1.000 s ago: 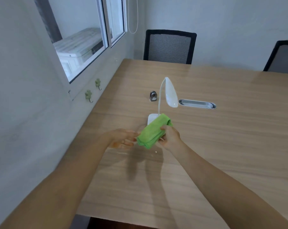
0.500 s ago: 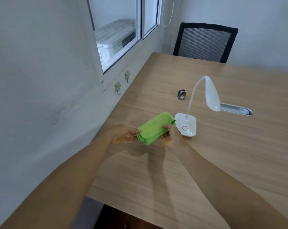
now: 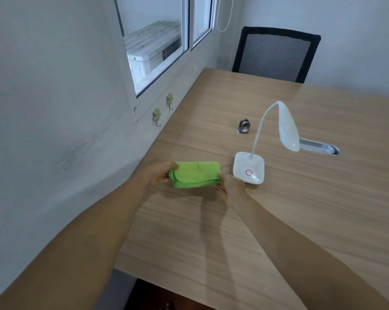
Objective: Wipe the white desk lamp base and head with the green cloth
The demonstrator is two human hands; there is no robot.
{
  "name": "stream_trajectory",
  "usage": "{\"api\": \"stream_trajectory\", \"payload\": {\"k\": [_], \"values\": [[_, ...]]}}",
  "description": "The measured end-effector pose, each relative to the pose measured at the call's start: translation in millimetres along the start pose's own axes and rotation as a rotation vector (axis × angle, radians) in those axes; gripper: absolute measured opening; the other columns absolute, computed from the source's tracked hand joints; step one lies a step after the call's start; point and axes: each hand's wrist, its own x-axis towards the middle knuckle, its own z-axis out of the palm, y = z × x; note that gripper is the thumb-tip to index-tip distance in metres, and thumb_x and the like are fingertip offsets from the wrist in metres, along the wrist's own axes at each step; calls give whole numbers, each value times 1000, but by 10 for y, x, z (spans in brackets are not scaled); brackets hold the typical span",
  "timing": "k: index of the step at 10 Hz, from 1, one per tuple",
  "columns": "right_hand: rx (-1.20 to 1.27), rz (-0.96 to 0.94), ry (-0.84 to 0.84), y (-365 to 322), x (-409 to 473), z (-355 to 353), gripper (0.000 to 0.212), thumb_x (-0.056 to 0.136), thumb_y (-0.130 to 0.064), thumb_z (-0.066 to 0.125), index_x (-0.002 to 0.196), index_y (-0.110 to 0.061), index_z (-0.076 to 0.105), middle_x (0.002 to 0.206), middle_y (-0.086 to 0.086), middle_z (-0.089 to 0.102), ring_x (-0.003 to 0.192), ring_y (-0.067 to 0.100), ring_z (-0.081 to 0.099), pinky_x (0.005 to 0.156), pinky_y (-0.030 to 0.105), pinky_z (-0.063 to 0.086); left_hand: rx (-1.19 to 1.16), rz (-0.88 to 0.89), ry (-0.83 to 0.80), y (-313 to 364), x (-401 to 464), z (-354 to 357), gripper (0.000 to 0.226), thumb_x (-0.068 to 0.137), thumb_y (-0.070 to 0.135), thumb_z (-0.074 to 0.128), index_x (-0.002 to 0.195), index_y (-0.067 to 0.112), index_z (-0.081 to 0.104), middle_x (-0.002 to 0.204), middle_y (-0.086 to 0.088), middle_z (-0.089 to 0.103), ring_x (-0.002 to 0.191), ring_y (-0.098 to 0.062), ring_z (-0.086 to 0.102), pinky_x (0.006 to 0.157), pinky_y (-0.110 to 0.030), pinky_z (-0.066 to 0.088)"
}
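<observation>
On the left, two small green hooks [image 3: 157, 115] are fixed on the wall under the window [image 3: 157, 48]. The left hand [image 3: 159, 174] is above the wooden worktop [image 3: 300, 220], and its grip is closed on the left edge of the green cloth [image 3: 194, 174]: the thumb lies on top of the fabric and the other fingers are under it. The cloth is folded in several layers and it is held flat between the two hands, a little over the worktop surface, just to the left of the lamp. The right hand [image 3: 230, 186] pinches the right lower corner of the cloth with the fingertips; the grip there is narrow and tight on the fabric. This hand is very near the front corner of the white lamp base [image 3: 249, 167], but it is not possible to say if it touches it. The base stands on the worktop and has a pink ring on top. A thin neck bends up from it to the lamp head [image 3: 288, 128], which points down to the right. Behind the base a small metal object [image 3: 244, 126] stands, and more right a grey cable slot [image 3: 318, 147] is in the worktop. A black chair [image 3: 276, 54] is at the far edge.
</observation>
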Motion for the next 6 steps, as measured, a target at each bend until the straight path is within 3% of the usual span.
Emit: {"api": "stream_trajectory", "payload": {"k": [1, 2, 3, 4, 5, 6], "values": [[-80, 59, -21, 121, 4, 32, 17, 84, 1, 57, 100, -1, 61, 96, 19, 57, 82, 25, 57, 75, 38, 55, 66, 146, 187, -33, 155, 55, 10, 87, 18, 55, 86, 12, 64, 103, -15, 66, 85, -21, 61, 72, -26, 48], [-146, 115, -35, 193, -34, 73, 19, 87, -1, 55, 105, -3, 59, 96, 17, 58, 66, 20, 57, 60, 30, 52, 251, 225, 247, -41, 117, 165, 28, 77, 28, 53, 90, 6, 67, 105, -11, 59, 108, -21, 57, 83, -27, 40], [-198, 90, -30, 220, -19, 74, 5, 85, -7, 58, 87, -8, 62, 87, 12, 63, 64, 18, 58, 53, 25, 49, 459, 279, 303, -85, 77, 268, 38, 95, 16, 44, 127, 0, 55, 126, -14, 58, 119, -24, 53, 93, -28, 40], [-366, -30, -23, 199, -50, -38, 18, 81, -8, 54, 65, -13, 63, 77, 12, 61, 65, 23, 59, 65, 33, 53, 588, 316, 303, -230, 103, 254, 45, 97, 23, 41, 137, 3, 45, 145, -17, 45, 133, -30, 42, 107, -33, 34], [-642, -280, 135, 131, -202, -328, 25, 83, -8, 51, 96, -2, 71, 104, 16, 70, 99, 32, 63, 91, 39, 51, 711, 366, 367, -361, 61, 240, 53, 96, 33, 39, 142, 6, 37, 149, -16, 39, 136, -30, 37, 112, -38, 33], [-871, -472, 286, 249, -312, -778, 33, 83, -15, 42, 100, 1, 66, 109, 21, 66, 108, 36, 58, 90, 38, 48, 896, 522, 586, -685, -142, 319, 59, 95, 41, 36, 142, 5, 36, 146, -17, 42, 131, -33, 42, 107, -42, 39]]}}
